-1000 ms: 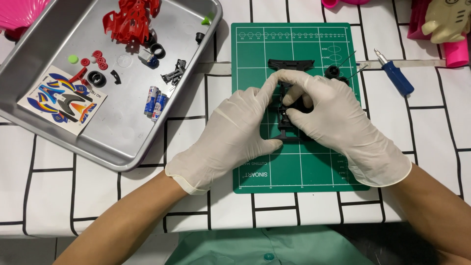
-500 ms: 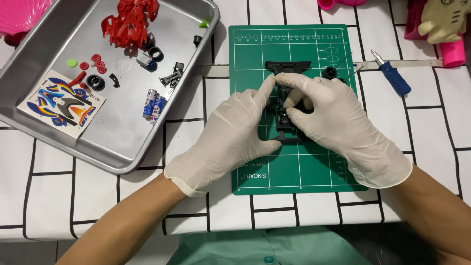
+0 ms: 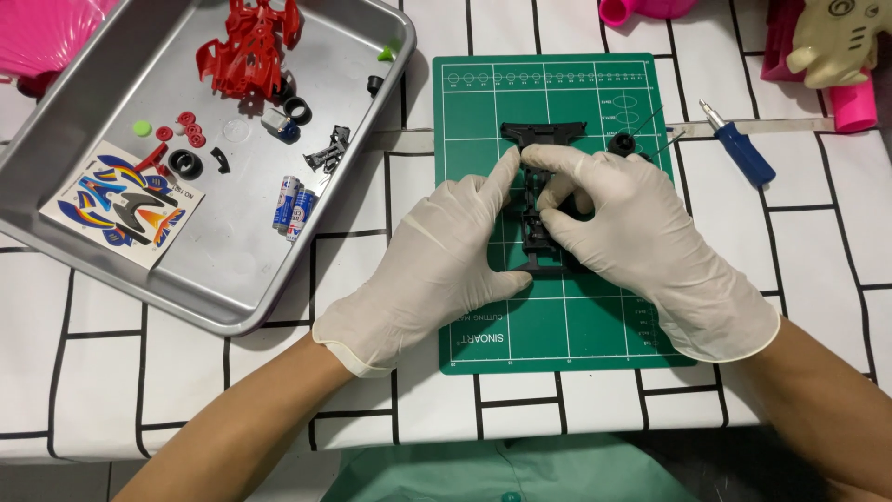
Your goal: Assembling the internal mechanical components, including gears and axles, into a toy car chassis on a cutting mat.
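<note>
Here both gloved hands are closing on a black toy-car chassis (image 3: 539, 218) lying on the green cutting mat (image 3: 567, 316). The left hand (image 3: 446, 265) is steadying it from its side, fingers together and forefinger stretched toward the front bumper; the right hand (image 3: 641, 246) is curling over it, thumb and fingertips pinching something at its middle. By the look of it, assembly is only beginning: the chassis is showing no wheels or shell, while off beyond the left hand a metal tray (image 3: 242, 307) is holding the red body shell (image 3: 246, 46), two batteries (image 3: 293, 206), small tyres and a sticker sheet (image 3: 121, 206). A blue screwdriver (image 3: 739, 144) is lying beyond the right hand. What the fingers are pinching is hidden beneath them.
</note>
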